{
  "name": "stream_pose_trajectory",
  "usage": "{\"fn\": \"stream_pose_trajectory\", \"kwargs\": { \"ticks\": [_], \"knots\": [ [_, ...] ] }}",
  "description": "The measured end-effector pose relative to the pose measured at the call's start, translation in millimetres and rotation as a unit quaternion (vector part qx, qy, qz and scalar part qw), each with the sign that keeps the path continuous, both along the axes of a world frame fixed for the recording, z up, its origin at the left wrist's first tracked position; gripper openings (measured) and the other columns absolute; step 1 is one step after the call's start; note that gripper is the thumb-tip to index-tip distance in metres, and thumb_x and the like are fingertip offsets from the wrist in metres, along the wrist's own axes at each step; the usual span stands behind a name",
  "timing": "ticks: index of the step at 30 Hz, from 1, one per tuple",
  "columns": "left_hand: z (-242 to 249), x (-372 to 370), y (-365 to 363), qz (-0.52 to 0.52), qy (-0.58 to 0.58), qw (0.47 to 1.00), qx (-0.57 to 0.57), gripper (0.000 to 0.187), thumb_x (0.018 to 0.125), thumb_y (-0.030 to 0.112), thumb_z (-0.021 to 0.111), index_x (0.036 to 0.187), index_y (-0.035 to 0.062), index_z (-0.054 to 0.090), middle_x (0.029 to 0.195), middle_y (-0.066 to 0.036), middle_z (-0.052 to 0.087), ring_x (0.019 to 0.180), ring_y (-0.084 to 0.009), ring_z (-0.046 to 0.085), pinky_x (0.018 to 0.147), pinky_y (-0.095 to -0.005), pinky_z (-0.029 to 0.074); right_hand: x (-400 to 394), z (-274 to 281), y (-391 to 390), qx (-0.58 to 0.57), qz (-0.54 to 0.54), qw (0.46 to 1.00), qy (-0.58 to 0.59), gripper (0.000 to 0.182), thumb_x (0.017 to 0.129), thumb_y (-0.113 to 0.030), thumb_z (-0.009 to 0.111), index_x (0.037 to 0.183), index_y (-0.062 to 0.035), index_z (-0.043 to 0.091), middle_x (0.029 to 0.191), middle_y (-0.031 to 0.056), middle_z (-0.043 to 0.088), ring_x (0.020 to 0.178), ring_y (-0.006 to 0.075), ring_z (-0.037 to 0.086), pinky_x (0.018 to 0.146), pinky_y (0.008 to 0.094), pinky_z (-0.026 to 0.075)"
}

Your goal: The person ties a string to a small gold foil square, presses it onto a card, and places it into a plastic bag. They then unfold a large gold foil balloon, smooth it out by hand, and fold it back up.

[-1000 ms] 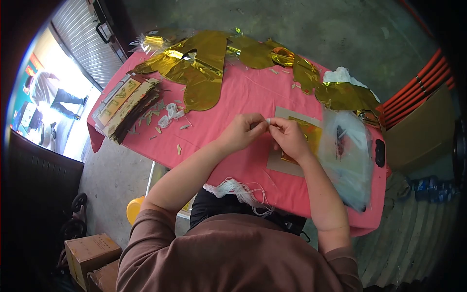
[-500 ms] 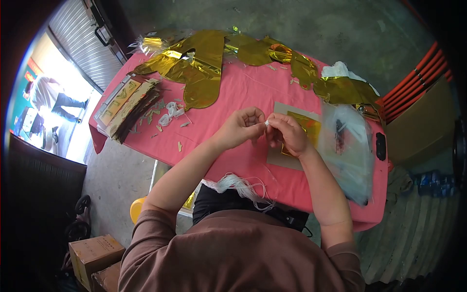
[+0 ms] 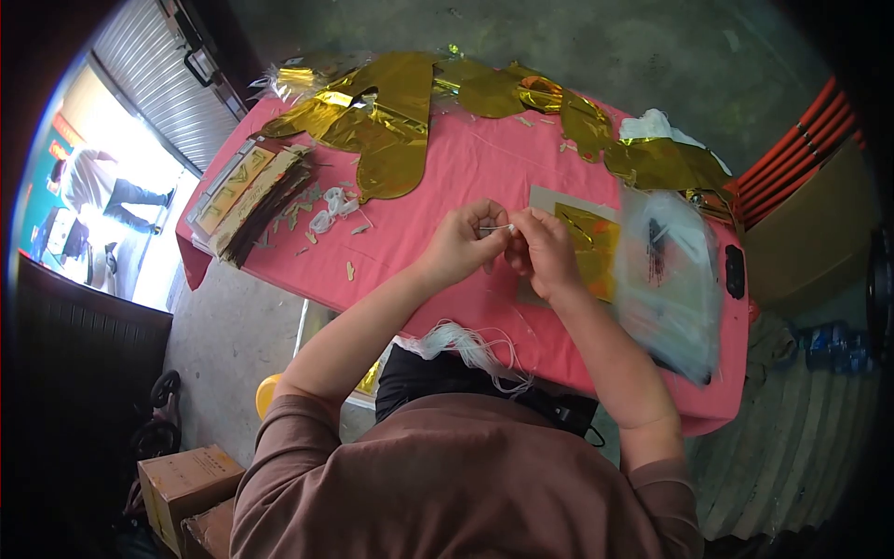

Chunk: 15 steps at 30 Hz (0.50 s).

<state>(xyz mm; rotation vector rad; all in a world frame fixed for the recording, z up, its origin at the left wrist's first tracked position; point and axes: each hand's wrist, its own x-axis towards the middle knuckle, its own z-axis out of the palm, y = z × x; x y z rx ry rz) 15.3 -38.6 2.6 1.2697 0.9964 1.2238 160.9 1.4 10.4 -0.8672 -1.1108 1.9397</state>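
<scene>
My left hand (image 3: 463, 246) and my right hand (image 3: 546, 250) meet above the middle of the pink-covered table (image 3: 484, 168). Both are closed in a pinch on a thin white string (image 3: 498, 227), its short length showing between the fingertips. Just beneath and beyond my right hand lies a gold foil piece (image 3: 598, 250) on a grey card (image 3: 551, 198). A bundle of white strings (image 3: 458, 341) hangs over the near table edge at my lap. How the string runs inside my fingers is hidden.
Gold foil balloons (image 3: 396, 121) lie along the far edge. A stack of printed cards (image 3: 244, 203), scraps and a white string tangle (image 3: 331, 209) are at left. A clear plastic bag (image 3: 670, 289) lies at right. Cardboard boxes (image 3: 191, 480) stand on the floor; a person (image 3: 93, 182) is outside the doorway.
My right hand has turned and drawn slightly closer to my left. A short stretch of white string now shows between the fingers. The whole view has shifted slightly.
</scene>
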Motion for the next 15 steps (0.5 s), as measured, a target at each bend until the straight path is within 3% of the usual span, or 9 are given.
{"fn": "stream_pose_trajectory", "kwargs": {
  "ticks": [2,4,6,8,12,15],
  "knots": [
    [4.9,0.1,-3.7,-0.004,-0.011,1.0,-0.007,0.008,0.089,0.008,0.052,0.09,0.0005,0.05,0.071,-0.002,0.057,0.054,-0.0066,0.055,0.046,-0.0189,0.043,-2.8,-4.3,0.3,0.142,-0.015,0.989,-0.033,0.021,0.087,-0.02,0.056,0.069,-0.0088,0.052,0.058,0.0005,0.051,0.043,0.0088,0.047,0.037,0.0214,0.034],
    [4.4,1.9,-4.5,-0.012,-0.024,1.0,-0.014,0.008,0.088,0.007,0.052,0.091,0.0005,0.05,0.071,-0.003,0.058,0.055,-0.0065,0.056,0.046,-0.0188,0.043,-4.2,-6.6,-0.5,0.09,-0.024,0.995,-0.016,0.021,0.087,-0.022,0.057,0.071,-0.0095,0.053,0.058,-0.0009,0.05,0.043,0.0072,0.045,0.038,0.0204,0.033],
    [-2.1,2.9,-5.1,0.042,0.11,0.993,0.018,0.006,0.087,0.006,0.052,0.09,0.0005,0.05,0.071,-0.003,0.059,0.057,-0.0052,0.055,0.047,-0.0185,0.042,-5.0,-5.5,-3.4,0.037,-0.031,0.999,0.0,0.02,0.087,-0.024,0.058,0.072,-0.0103,0.053,0.058,-0.0023,0.049,0.043,0.0055,0.043,0.038,0.0194,0.033],
    [-5.0,4.7,-4.1,0.062,0.122,0.99,0.044,0.006,0.087,0.005,0.052,0.09,0.0005,0.051,0.071,-0.002,0.06,0.057,-0.0046,0.055,0.048,-0.0184,0.042,-6.2,1.1,-6.6,-0.017,-0.042,0.999,0.004,0.019,0.087,-0.021,0.056,0.071,-0.011,0.054,0.058,-0.003,0.049,0.043,0.0053,0.043,0.039,0.0198,0.033],
    [-6.5,5.5,-5.3,0.092,0.149,0.982,0.067,0.005,0.085,0.003,0.053,0.089,0.0006,0.051,0.071,-0.001,0.06,0.058,-0.0033,0.053,0.049,-0.0186,0.041,-8.2,-4.7,-7.1,0.0,-0.058,0.998,0.003,0.018,0.087,-0.018,0.055,0.07,-0.0112,0.053,0.058,-0.0033,0.049,0.044,0.005,0.043,0.039,0.0203,0.034],
    [-10.4,5.8,-5.6,0.094,0.137,0.981,0.097,0.006,0.085,0.002,0.053,0.09,0.0006,0.051,0.069,-0.001,0.059,0.057,-0.0033,0.052,0.049,-0.0182,0.041,-9.2,-10.1,-5.6,0.102,-0.063,0.993,0.0,0.019,0.087,-0.018,0.055,0.069,-0.0106,0.053,0.058,-0.0028,0.048,0.045,0.0056,0.043,0.039,0.0211,0.034]
  ]
}}
